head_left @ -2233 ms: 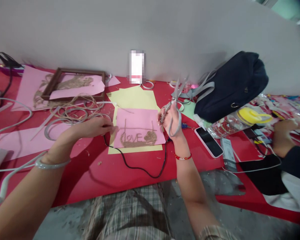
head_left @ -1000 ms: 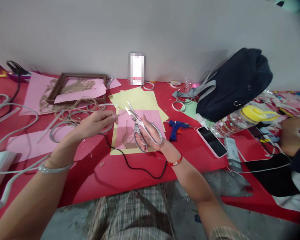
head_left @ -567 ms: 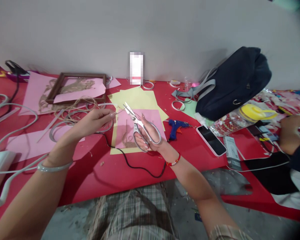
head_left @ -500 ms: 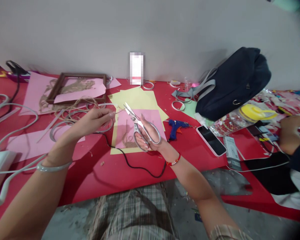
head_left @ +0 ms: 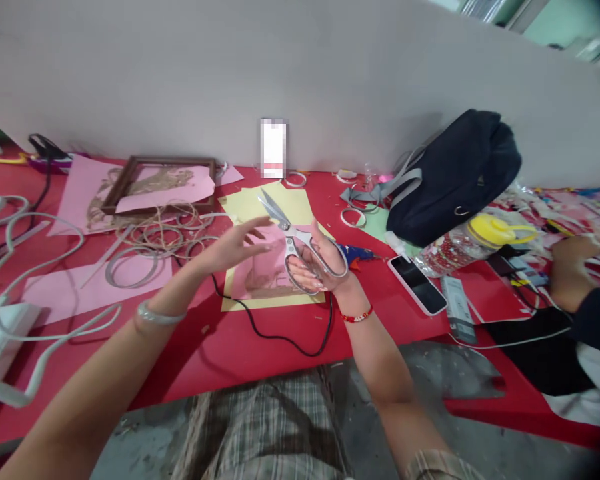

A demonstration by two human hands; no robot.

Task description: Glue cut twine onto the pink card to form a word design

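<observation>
Silver scissors (head_left: 291, 240) sit in my right hand (head_left: 325, 260), fingers through the handle loops and the blades pointing up and left. My left hand (head_left: 235, 247) hovers left of the blades with its fingers apart, and I see nothing in it. Below both hands lies a pink sheet (head_left: 240, 280) with a brown twine design, partly hidden by my right hand. Yellow paper (head_left: 300, 203) lies under it. Loose twine (head_left: 180, 220) is heaped left of my left hand. A blue glue gun (head_left: 357, 255) rests just right of my right hand.
A wooden frame (head_left: 123, 187) and pink paper (head_left: 75, 200) lie back left, near a white power strip (head_left: 10, 340). On the right are a dark bag (head_left: 455, 180), a yellow-lidded bottle (head_left: 495, 230), a phone (head_left: 417, 285) and another person's arm (head_left: 573, 273). A black cord (head_left: 260, 327) crosses the front.
My left hand has moved right and its fingers have spread; the thin strand it pinched no longer shows in it. My right hand has shifted right with the scissors, whose blades have come closer together.
</observation>
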